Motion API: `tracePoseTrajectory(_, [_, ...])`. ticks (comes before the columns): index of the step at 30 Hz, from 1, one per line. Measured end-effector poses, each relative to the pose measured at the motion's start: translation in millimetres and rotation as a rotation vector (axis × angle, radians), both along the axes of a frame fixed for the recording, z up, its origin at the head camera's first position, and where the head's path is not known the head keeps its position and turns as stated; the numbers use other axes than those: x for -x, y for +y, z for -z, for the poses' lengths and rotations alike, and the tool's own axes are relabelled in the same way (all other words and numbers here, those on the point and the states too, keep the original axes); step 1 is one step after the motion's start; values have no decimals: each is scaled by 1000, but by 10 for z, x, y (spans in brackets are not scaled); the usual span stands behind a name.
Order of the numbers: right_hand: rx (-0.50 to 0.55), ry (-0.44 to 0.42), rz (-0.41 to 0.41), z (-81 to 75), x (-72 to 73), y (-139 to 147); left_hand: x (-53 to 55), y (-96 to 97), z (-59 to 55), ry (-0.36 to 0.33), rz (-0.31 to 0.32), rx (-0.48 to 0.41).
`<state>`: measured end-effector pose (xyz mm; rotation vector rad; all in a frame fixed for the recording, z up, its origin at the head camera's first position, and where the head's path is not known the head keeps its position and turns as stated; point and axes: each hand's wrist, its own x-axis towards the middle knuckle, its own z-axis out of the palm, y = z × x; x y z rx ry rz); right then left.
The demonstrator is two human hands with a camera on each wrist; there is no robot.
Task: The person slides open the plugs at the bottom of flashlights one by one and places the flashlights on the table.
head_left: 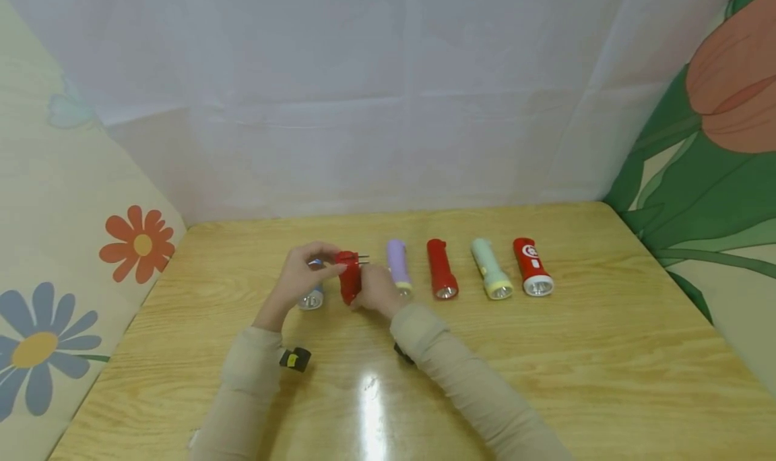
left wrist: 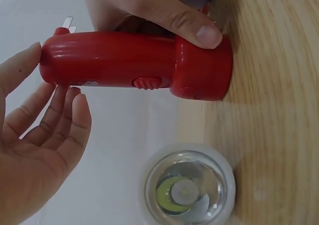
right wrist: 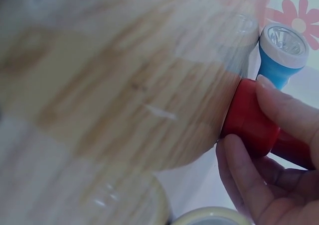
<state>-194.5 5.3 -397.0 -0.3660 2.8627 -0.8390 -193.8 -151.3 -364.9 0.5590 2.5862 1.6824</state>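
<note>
A red flashlight (head_left: pixel 349 280) stands lens down, its head right at the wooden tabletop. Two metal plug prongs (left wrist: pixel 68 22) stick out sideways near its tail. My left hand (head_left: pixel 298 276) pinches the tail end between thumb and fingertips. Low on the body, my right hand (head_left: pixel 378 290) grips the head, its thumb lying across the red collar in the left wrist view. A ridged red switch (left wrist: pixel 147 82) shows on the flashlight's side. Just left of it lies a blue flashlight with a white head (head_left: pixel 311 300), partly hidden behind my left hand.
To the right, a purple flashlight (head_left: pixel 397 261), another red flashlight (head_left: pixel 441 269), a pale green one (head_left: pixel 490 265) and a red-and-white one (head_left: pixel 532 264) lie in a row, lenses toward me. A white cloth (head_left: pixel 388 144) hangs behind the table (head_left: pixel 582 380).
</note>
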Motion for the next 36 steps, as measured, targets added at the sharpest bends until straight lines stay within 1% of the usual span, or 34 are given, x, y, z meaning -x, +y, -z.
tracePoseTrajectory(4, [10, 4, -3, 4, -3, 3, 10, -11, 21, -2, 14, -5])
tracePoseTrajectory(12, [21, -4, -9, 2, -6, 16, 37, -11, 59, 3, 8, -2])
tracePoseTrajectory(17, [26, -18, -8, -5, 0, 23, 51, 9, 50, -6, -5, 11])
tracePoseTrajectory(23, [60, -42, -11, -21, -7, 40, 74, 32, 42, -6, -12, -17])
tracePoseTrajectory(31, [73, -63, -13, -63, -41, 60, 78, 42, 41, -5, -24, -7])
tracePoseTrajectory(36, [72, -55, -18, -69, -61, 69, 87, 54, 35, 0, -33, 4])
